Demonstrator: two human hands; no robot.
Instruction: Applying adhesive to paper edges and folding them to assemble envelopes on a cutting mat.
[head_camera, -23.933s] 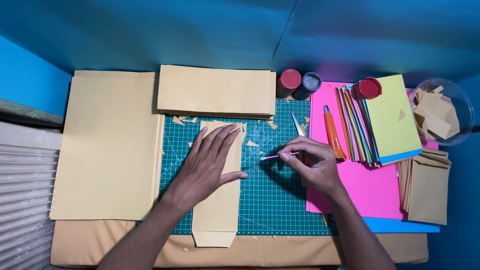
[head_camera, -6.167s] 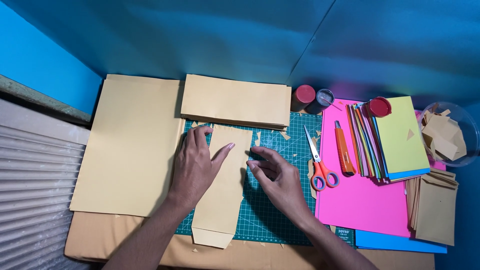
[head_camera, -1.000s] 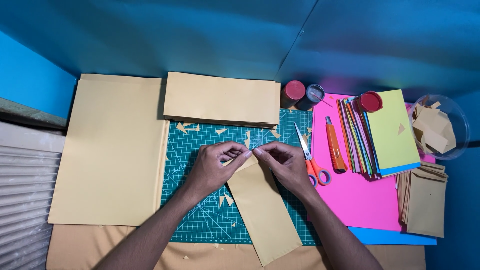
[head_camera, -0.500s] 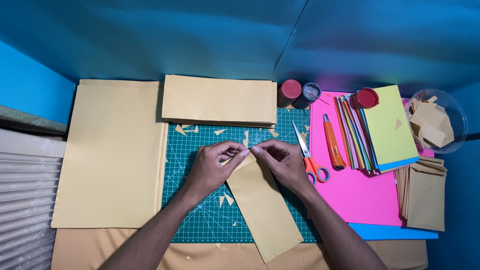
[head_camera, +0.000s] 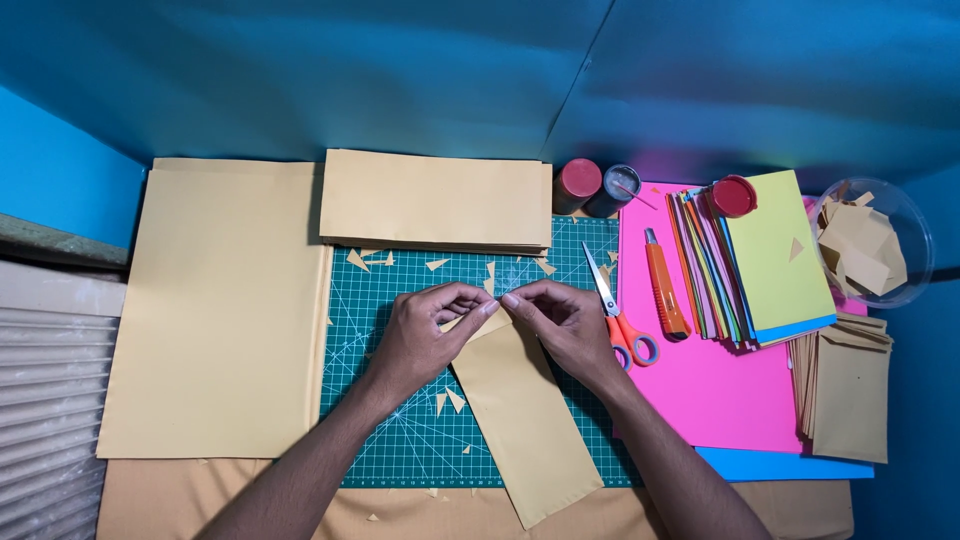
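Folding top end of tan paper strip (head_camera: 525, 420), lying slanted on green cutting mat (head_camera: 400, 440). Left hand (head_camera: 425, 335) and right hand (head_camera: 560, 325) grip pinched on strip's top edge. Next likely: press crease flat, keep corners aligned.

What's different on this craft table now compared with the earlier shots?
The long tan paper strip has turned from straight up-and-down to slanting toward the lower right. The left hand and right hand, earlier flat on it, now pinch its top end together. The scissors, earlier in the right hand, lie on the green cutting mat. The paper stacks, orange knife and jars stayed put.
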